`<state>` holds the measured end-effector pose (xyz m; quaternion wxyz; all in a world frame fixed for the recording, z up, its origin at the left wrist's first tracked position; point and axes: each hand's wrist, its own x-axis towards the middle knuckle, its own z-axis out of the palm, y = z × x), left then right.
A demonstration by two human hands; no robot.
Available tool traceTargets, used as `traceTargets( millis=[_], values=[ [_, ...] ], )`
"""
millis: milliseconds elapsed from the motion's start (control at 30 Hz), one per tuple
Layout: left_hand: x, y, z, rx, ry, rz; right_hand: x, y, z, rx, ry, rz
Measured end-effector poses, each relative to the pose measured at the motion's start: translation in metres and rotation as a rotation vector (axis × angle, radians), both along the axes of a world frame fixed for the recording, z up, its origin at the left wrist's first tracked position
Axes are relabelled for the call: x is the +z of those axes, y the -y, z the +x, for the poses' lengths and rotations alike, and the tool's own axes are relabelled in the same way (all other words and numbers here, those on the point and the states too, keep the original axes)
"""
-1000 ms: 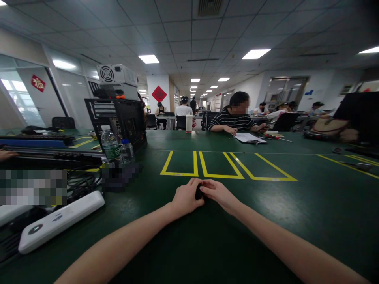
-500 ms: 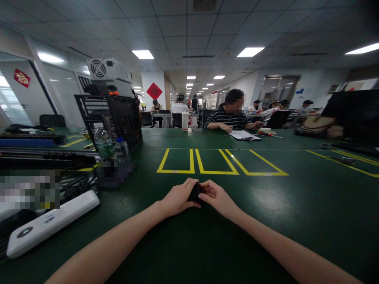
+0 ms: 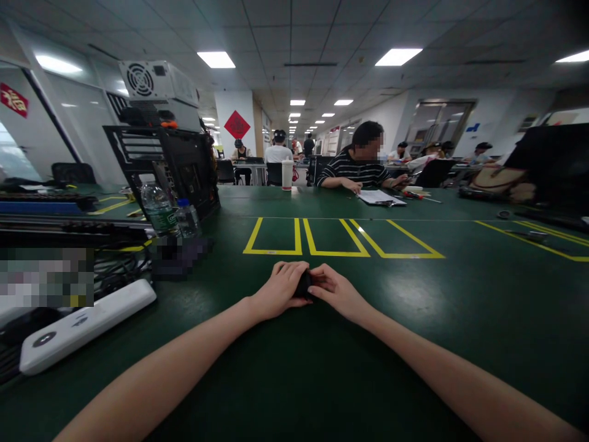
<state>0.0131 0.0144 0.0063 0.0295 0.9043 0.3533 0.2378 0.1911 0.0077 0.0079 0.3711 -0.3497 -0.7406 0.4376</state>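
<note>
Fingers (image 3: 291, 268) of the left hand (image 3: 276, 291) are clamping down on a small black object (image 3: 304, 285), with the thumb bearing on its near side. The thumb and fingertips of the right hand (image 3: 338, 294) are pinching the same object at its right end. Both hands are covering much of it, so its exact shape is not readable. It is sitting between the hands, low over the green table (image 3: 294, 380) and just on the near side of the yellow tape outlines (image 3: 338, 253); whether it is touching the surface cannot be determined.

To the left, a white elongated device (image 3: 99, 322) is lying at a slant near the table's edge, with dark cables (image 3: 126, 276) bunching behind it. Farther back, a clear bottle with a green label (image 3: 157, 213) is standing beside a smaller blue-capped bottle (image 3: 186, 220). Both are standing in front of a black computer case (image 3: 186, 153), which is carrying a metal power supply (image 3: 159, 80) on top.

Across the table, a person in a striped top (image 3: 352, 169) is sitting with one hand at a clipboard (image 3: 381, 197) holding white paper. A pale cup (image 3: 287, 175) is standing upright to the left of that person.
</note>
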Motion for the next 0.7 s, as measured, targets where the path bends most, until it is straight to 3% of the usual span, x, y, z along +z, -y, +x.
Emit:
traceTargets(
  millis=[267,533,700],
  values=[
    [-0.001,-0.001,0.0,-0.007,0.027,-0.031,-0.004,0.0,0.002,0.035,0.005,0.03],
    [-0.006,-0.004,0.0,-0.003,0.031,0.001,-0.01,-0.012,0.0,0.006,-0.096,-0.06],
    [-0.006,-0.003,-0.001,-0.011,0.025,0.003,-0.005,-0.01,0.002,0.03,-0.04,-0.123]
  ],
)
